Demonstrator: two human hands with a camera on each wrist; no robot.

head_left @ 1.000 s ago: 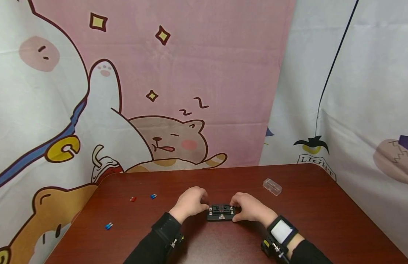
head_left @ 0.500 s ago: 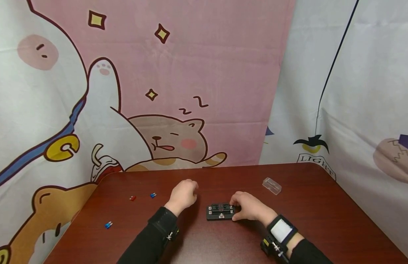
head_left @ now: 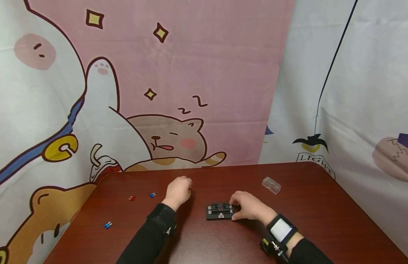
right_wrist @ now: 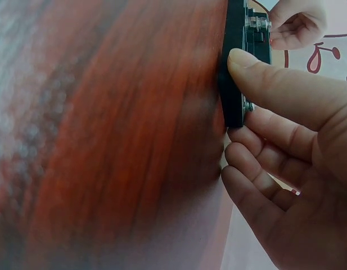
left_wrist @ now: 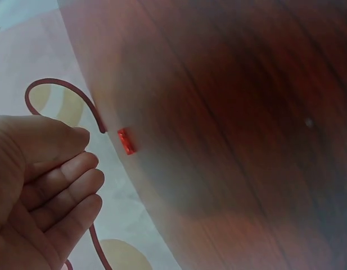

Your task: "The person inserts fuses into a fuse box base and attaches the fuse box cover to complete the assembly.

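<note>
In the head view, my right hand grips the right end of a black fuse block with metal terminals. The right wrist view shows the thumb against the side of the block and the fingers round its end. To the left of the block my left hand hovers over the table, fingers loosely curled. In the left wrist view a small red blade fuse lies on the table just past the left thumb and fingertips, with a gap between it and them.
On the left of the brown table lie another red fuse, a blue fuse and a second blue fuse. A clear plastic cover sits at the back right. A printed cloth hangs behind the table's far edge.
My left hand has left the fuse block's left end and moved left and away from me, beside the red fuse. My right hand has kept its grip on the block.
</note>
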